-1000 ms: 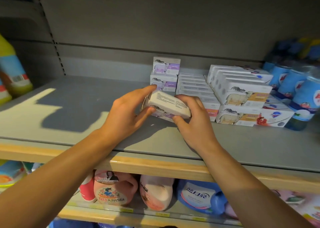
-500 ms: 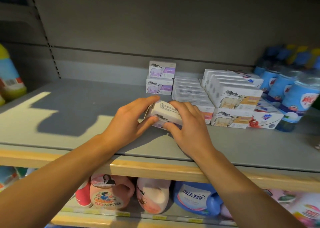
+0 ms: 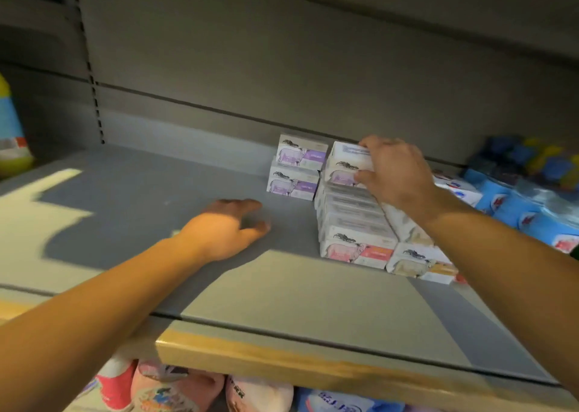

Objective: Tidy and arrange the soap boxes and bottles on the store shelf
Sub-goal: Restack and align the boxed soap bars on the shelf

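My right hand grips a white soap box with a purple label at the back of the grey shelf, on top of a row of white soap boxes. Left of it stands a stack of two purple-label soap boxes. My left hand rests over the bare shelf, fingers loosely curled, holding nothing. More white boxes with orange labels lie to the right. Blue bottles stand at the far right.
A yellow and blue bottle stands at the far left of the shelf. Pink and blue detergent bottles fill the shelf below. The grey back wall rises right behind the boxes.
My right hand has carried the purple-label box from mid-shelf back onto the row of boxes. My left hand has let go of it and dropped to the shelf.
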### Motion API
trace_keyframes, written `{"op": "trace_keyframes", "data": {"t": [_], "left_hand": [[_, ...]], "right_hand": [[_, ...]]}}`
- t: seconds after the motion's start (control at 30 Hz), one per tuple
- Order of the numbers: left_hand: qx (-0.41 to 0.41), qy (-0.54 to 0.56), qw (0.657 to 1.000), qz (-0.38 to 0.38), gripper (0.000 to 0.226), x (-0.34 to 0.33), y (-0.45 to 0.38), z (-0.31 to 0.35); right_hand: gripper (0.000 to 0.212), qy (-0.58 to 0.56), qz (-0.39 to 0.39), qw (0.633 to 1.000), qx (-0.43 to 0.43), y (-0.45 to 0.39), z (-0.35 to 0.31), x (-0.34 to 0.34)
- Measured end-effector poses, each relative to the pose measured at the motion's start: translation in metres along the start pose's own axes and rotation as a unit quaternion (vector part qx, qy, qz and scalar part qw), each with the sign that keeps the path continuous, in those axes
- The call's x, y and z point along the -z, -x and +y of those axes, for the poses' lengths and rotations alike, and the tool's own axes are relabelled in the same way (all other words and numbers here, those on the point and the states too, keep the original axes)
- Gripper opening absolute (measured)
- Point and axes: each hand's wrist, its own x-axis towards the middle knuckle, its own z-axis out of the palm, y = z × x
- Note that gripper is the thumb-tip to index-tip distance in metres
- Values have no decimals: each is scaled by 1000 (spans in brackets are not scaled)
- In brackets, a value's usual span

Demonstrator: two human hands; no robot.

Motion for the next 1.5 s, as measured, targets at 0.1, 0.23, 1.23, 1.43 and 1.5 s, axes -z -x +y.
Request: {"op": "trace_keyframes", "data": {"t": [0.1, 0.23, 1.23, 1.43, 1.5], "left_hand": [[29, -32, 998, -44, 56, -4, -18, -12], [-7, -72, 996, -54, 53, -14, -26, -26], [0, -23, 998, -57, 50, -16, -29, -31], [0, 1, 998, -58, 51, -15, -31, -33], [15, 28, 998, -46, 43, -14, -30, -34]], "right_hand": [[45, 75, -15, 997, -16, -36, 9, -17], [43, 166, -38, 985, -28, -72, 13, -47], [67, 1, -116, 993, -33, -128, -49, -99], [59, 54, -66, 996, -40, -136, -53, -103], [57, 37, -34, 998, -22, -128, -58, -96]]}}
